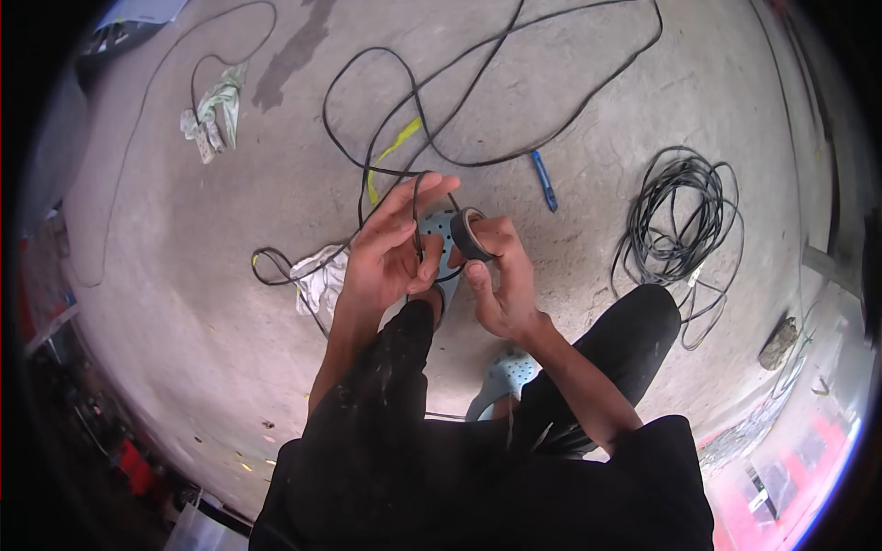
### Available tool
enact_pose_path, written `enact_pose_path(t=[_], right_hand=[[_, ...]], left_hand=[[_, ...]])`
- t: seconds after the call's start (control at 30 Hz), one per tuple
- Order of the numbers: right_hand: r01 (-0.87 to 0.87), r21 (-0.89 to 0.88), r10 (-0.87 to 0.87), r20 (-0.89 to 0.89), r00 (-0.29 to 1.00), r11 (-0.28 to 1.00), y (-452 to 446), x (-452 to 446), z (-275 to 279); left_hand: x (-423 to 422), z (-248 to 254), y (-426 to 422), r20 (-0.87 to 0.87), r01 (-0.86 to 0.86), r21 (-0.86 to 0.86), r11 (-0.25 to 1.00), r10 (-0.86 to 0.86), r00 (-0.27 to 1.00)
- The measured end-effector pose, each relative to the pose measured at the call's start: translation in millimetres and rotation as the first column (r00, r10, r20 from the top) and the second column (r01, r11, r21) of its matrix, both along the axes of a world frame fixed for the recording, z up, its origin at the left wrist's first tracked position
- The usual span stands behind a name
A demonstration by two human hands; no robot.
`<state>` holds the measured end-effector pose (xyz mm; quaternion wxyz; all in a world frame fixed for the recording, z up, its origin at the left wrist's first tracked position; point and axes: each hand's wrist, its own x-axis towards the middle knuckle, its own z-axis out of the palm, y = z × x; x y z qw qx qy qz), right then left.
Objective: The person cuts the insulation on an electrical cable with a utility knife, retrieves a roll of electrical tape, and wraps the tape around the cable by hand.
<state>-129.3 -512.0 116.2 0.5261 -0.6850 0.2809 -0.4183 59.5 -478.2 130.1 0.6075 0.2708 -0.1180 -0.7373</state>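
1. head view: left hand (390, 248) holds black cable (415, 211), mid-scene.
2. right hand (505, 285) grips tape roll (469, 239), just right.
3. floor (570, 248) stretches right to coiled cable (703, 220); clutter (96, 395) edges it near left.

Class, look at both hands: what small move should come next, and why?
Probably turn the tape slightly to find its loose end: the right hand grips it close to the left hand, which holds the cable, and I cannot make out a free strip.
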Motion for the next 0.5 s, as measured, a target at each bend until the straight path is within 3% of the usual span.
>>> enact_pose_path(t=[0.17, 0.37, 0.5], right_hand=[[-0.041, 0.385, -0.044, 0.211, 0.976, 0.922, -6.8, -1.5, 16.8], [-0.022, -0.056, 0.017, -0.081, 0.997, 0.998, -18.5, -16.7, 12.9], [-0.001, -0.003, 0.001, -0.103, 0.995, 1.0, -18.0, -22.8, 8.6]], left_hand=[[-10.3, 9.7, -7.5, 0.072, 0.031, -0.03, 0.999, -0.029, 0.997], [-15.0, 19.6, -12.6, 0.46, 0.015, -0.086, 0.996, 0.027, 0.888], [-17.0, 33.1, -11.8, 0.652, 0.014, -0.092, 0.996, 0.049, 0.756]])
